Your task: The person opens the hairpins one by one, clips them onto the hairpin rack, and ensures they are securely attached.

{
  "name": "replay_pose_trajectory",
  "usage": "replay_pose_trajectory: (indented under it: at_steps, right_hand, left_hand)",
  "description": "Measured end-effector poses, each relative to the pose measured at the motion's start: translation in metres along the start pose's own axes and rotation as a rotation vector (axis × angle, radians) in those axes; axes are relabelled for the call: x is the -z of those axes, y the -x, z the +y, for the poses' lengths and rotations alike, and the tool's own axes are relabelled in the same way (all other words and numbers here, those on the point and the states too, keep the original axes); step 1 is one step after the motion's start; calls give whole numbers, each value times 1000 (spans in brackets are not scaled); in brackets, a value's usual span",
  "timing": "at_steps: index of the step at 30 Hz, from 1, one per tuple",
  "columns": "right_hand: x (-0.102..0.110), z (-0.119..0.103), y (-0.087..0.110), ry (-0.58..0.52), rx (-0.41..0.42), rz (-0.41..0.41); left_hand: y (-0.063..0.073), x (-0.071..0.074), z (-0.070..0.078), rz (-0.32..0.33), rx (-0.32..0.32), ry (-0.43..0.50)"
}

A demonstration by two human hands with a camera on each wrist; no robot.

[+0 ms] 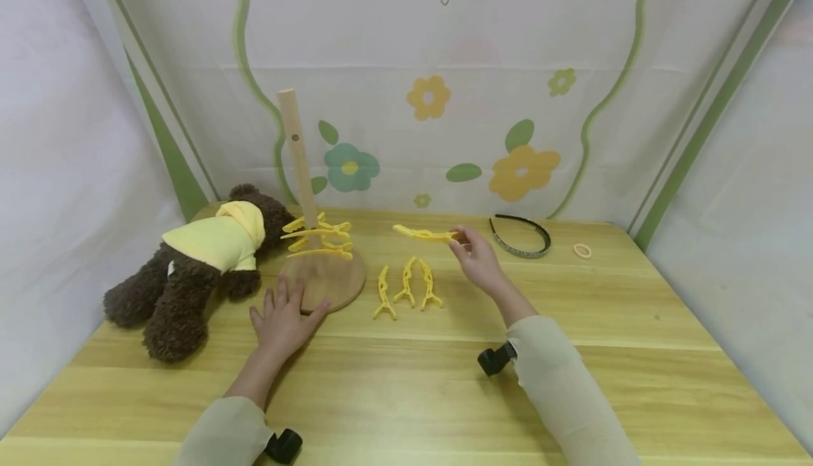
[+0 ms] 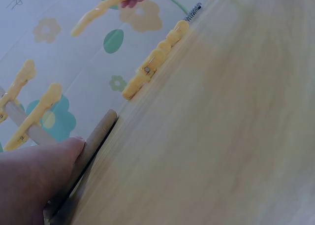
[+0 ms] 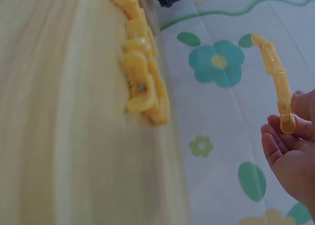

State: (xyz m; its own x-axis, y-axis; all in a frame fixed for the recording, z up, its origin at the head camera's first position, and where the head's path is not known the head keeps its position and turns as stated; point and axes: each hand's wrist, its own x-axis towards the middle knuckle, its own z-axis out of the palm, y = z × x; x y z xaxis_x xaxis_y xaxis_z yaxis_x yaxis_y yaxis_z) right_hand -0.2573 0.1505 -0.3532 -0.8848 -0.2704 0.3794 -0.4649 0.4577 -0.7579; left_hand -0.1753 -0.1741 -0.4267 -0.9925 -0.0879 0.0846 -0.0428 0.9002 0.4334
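Observation:
A yellow hair clip (image 1: pixel 424 234) is pinched by its end in my right hand (image 1: pixel 478 260), held above the table. In the right wrist view the clip (image 3: pixel 276 77) points away from the thumb and fingers. My left hand (image 1: pixel 286 321) rests with spread fingers on the round base (image 1: pixel 330 279) of a wooden stand, its thumb at the near rim. Several yellow clips (image 1: pixel 317 234) are clamped across the lower part of the upright post (image 1: pixel 296 155). Between the hands, three loose yellow clips (image 1: pixel 408 282) lie on the tabletop.
A brown teddy bear (image 1: pixel 212 240) in a yellow hoodie lies left of the stand. To the right are a dark glittery headband (image 1: pixel 522 247) and a small pale ring (image 1: pixel 581 251). A printed fabric backdrop (image 1: pixel 381 42) stands behind the wooden table (image 1: pixel 406 395).

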Motion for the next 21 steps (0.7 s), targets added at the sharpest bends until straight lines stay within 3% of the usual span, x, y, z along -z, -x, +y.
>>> replay_pose_trajectory:
  at_steps: [10,21]
  right_hand:
    - [-29,-43,-38,-34,105,65]
    - [-77,-83,-64,-95,53,46]
  left_hand:
    - [0,3,1,5,3,-8]
    - [0,0,0,7,4,-27]
